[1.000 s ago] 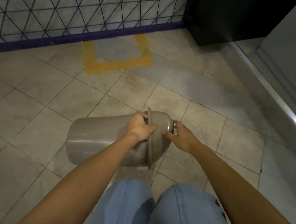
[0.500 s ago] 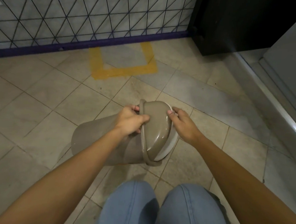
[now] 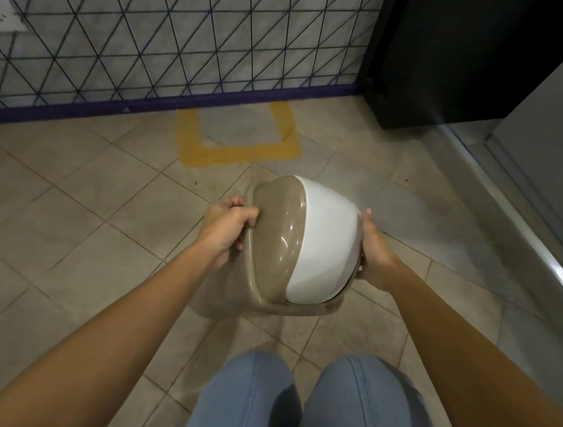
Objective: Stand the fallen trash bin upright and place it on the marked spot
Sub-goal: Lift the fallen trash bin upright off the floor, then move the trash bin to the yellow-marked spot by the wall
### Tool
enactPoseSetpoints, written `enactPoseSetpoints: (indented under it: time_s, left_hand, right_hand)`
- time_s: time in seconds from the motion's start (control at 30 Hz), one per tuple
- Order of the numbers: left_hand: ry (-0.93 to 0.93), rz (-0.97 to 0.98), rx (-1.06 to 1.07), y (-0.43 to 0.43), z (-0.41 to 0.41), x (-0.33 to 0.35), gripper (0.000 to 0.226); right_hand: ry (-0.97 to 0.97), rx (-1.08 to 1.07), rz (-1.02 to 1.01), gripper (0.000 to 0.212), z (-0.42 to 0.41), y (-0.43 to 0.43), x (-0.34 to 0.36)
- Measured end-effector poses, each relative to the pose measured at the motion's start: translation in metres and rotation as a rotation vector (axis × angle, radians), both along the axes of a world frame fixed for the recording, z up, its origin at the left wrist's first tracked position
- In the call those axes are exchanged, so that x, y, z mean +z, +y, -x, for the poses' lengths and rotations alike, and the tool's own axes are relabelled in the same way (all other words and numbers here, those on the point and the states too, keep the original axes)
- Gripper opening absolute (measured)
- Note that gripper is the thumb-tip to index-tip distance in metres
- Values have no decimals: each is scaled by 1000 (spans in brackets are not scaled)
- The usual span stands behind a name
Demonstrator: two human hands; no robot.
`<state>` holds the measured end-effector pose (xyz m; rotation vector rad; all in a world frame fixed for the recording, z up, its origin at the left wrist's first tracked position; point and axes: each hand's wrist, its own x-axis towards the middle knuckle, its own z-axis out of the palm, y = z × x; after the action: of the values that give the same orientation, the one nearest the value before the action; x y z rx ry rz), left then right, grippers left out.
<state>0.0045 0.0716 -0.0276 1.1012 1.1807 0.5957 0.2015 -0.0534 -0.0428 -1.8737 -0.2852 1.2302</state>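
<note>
Knees [image 3: 316, 406] at bottom of view, person crouched. Just beyond them: trash bin [image 3: 270, 246], held between both hands, lid end facing the camera, body hidden behind the lid. Long axis runs roughly down and away from the head, so it looks near upright, top tipped toward the person. Can't tell whether the base touches the floor.

Left hand [image 3: 228, 230]: fingers curled over the lid rim, thumb pressed on the brown dome. Right hand [image 3: 374, 256]: flat-ish, fingers wrapped round the rim beside the white flap [image 3: 325, 241]. Both equally near; grip is symmetric.

Flap shut, so contents not visible.

Beyond the bin: yellow marked spot [image 3: 241, 156], straight ahead and slightly left of the bin, near but not touching. It sits against the purple rail [image 3: 166, 107] of the mesh fence [image 3: 174, 31]. Black cabinet [image 3: 460, 58] to its right.

Judgement: uprighting nearly done; next move is a short carry forward onto the mark.
</note>
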Motion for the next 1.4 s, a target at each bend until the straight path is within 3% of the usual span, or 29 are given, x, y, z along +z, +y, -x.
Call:
enactPoseSetpoints:
  time_s: [0.13,0.37,0.77,1.03,1.2,1.4]
  left_hand:
    - [-33,53,37,1,11,-1,18]
    - [-29,18,38,9,34,-9,22]
    - [3,56,68,4,67,-36,17]
    - [7,51,88,2,80,-35,19]
    - [9,-35,4,-9,96,-37,45]
    - [-66,-125,-81,-32,111,-36,69]
  right_hand:
    - [178,-12,66,72,0,-5,2]
    - [7,115,63,66,6,-2,11]
    - [-19,185,-37,61,18,-4,18]
    - [6,403,-163,47,16,-17,14]
    - [-161,562,-186,94,17,-18,11]
    - [-350,609,-174,118,24,-10,6]
